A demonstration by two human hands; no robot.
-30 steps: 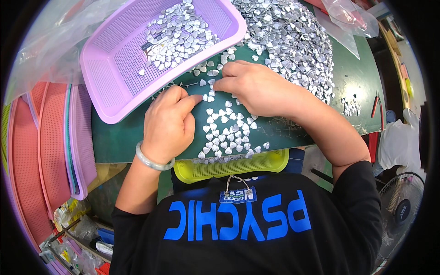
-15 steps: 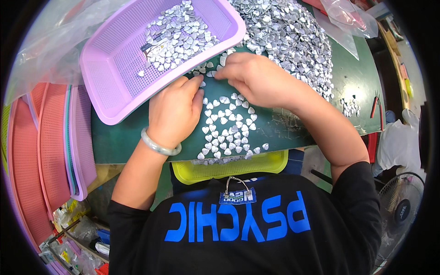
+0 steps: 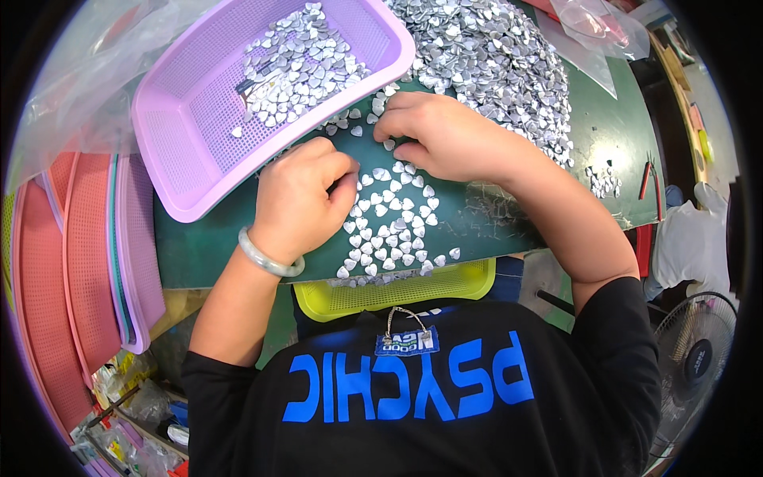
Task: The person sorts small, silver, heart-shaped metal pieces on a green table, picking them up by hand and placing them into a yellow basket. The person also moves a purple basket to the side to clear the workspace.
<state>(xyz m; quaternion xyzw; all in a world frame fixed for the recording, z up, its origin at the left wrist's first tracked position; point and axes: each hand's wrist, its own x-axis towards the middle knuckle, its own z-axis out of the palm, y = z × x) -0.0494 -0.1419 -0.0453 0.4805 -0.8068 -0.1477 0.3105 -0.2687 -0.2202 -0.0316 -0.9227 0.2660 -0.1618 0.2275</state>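
My left hand (image 3: 300,191), with a pale bangle (image 3: 266,256) on its wrist, is closed beside the front rim of a purple mesh basket (image 3: 179,203). Its thumb and forefinger meet over the green table; whatever they pinch is hidden. My right hand (image 3: 437,133) is just to the right, its thumb and forefinger apart above a small silver heart piece (image 3: 389,145) on the table. More loose heart pieces (image 3: 381,254) lie spread between my hands and the table's near edge. Inside the tilted basket lie many hearts (image 3: 306,67).
A large heap of silver hearts (image 3: 493,63) covers the back of the table. Below the near edge, a yellow-green basket (image 3: 350,300) holds more. Red-handled pliers (image 3: 656,191) lie at the right, near a fan (image 3: 699,358). Stacked baskets (image 3: 87,262) stand left.
My left hand has drawn slightly toward me, away from the right hand. The right hand's thumb and forefinger have parted. The whole view has shifted a little.
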